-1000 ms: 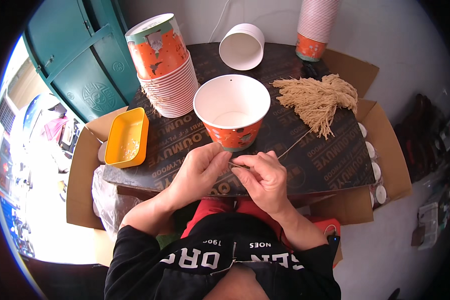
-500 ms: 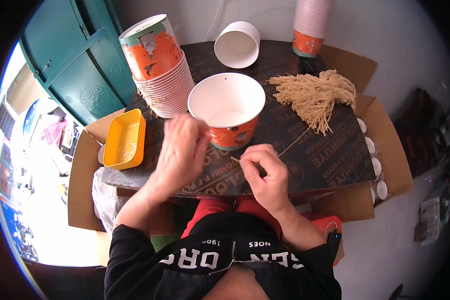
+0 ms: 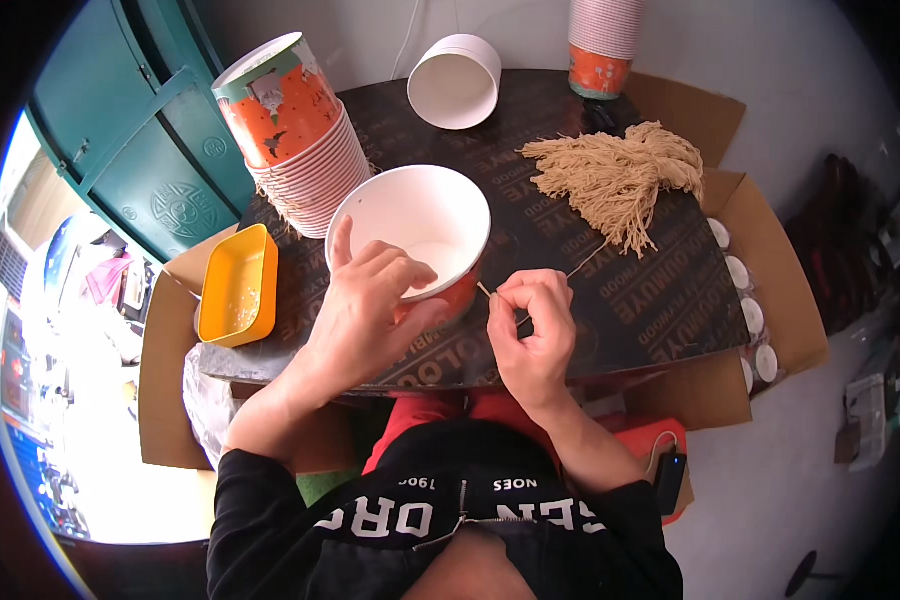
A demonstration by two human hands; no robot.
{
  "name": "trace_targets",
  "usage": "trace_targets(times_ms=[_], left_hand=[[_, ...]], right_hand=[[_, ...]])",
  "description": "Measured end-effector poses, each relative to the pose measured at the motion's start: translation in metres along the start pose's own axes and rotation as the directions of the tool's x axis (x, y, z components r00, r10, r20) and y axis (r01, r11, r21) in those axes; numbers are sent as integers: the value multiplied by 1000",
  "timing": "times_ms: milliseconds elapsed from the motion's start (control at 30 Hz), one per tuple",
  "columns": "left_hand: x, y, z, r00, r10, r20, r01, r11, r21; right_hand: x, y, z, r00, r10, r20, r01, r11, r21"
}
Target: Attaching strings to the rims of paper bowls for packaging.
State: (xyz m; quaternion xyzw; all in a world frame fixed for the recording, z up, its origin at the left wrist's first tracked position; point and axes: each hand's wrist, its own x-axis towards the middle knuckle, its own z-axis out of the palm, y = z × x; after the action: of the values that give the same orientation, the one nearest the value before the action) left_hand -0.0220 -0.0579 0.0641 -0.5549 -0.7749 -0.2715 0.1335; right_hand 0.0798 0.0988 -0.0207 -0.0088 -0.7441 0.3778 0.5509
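Observation:
A white-lined paper bucket with an orange printed outside stands in front of me, and a small hole shows near its rim. My left hand grips its near left rim, fingers over the edge and thumb on the outside, with the index finger raised. Just right of the bucket, my right hand pinches a thin beige cord between thumb and index finger. A short end of cord pokes out toward the bucket. The other end runs back to a bundle of beige cords.
A tall stack of orange paper buckets rises at the left, behind a yellow tray with small white bits. Another white bucket lies on its side at the back. A second stack stands far right. Open cardboard boxes flank the table.
The bucket has shifted nearer and left, and its hole has turned from the back to the left. My left hand has moved onto its rim. The right hand keeps its pinch.

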Motion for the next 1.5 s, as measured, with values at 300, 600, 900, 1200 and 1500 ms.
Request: trace_targets(times_ms=[300,600,900,1200,1500], left_hand=[[6,-8,-12,994,-47,-98,45,999,-24],[9,-11,-11,995,-68,-71,65,997,-43],[26,-14,-14,997,-20,78,24,999,-40],[51,-27,0,936,149,318,-86,975,-205],[53,-16,-6,911,-71,407,178,956,-231]], right_hand=[[7,2,1,999,14,43,-14,1000,1],[10,6,5,998,4,68,-5,1000,3],[14,9,8,996,-9,85,9,1000,-7],[18,9,15,996,-13,83,12,1000,8],[5,6,5,856,428,290,-486,858,170]])
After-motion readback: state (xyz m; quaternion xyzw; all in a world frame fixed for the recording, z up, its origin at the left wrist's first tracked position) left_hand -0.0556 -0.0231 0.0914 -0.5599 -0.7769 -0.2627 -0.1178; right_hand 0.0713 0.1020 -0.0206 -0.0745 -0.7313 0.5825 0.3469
